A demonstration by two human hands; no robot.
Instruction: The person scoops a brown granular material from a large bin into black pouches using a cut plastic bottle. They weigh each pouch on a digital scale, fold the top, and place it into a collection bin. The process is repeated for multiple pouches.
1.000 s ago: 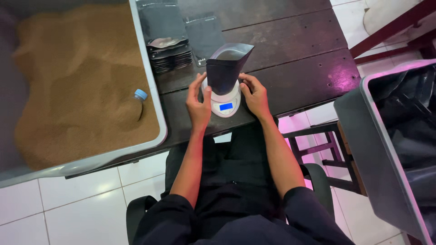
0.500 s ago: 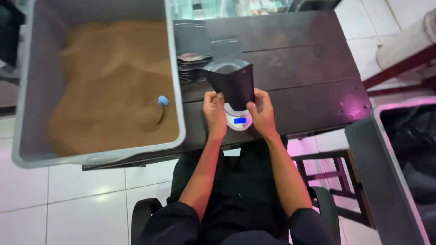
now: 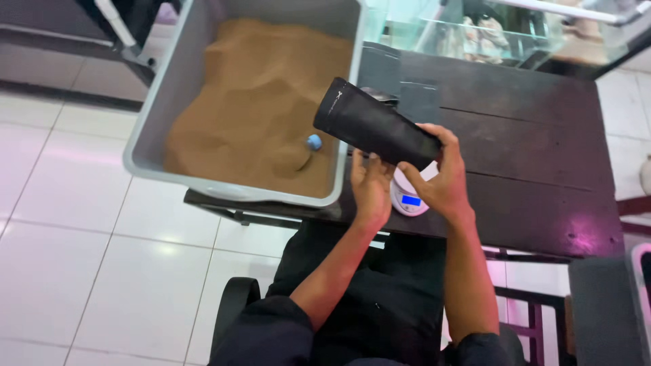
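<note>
Head cam: black pouch (image 3: 374, 129) held tilted, long axis running up-left toward grey bin (image 3: 157, 115) of brown powder (image 3: 258, 102). Right hand (image 3: 437, 177) fingers clamped round lower end, left hand (image 3: 371, 186) cupping underneath, just above small white scale (image 3: 409, 200).

The right half of the dark table (image 3: 536, 169) lies bare, leaving a hand open passage there. To the left, the tall wall of the grey tub (image 3: 347, 115) blocks the way, and the tilted black pouch (image 3: 373, 125) reaches over its rim. The small white scale (image 3: 410, 196) sits at the table's near edge, flat packets (image 3: 400, 88) behind it.
</note>
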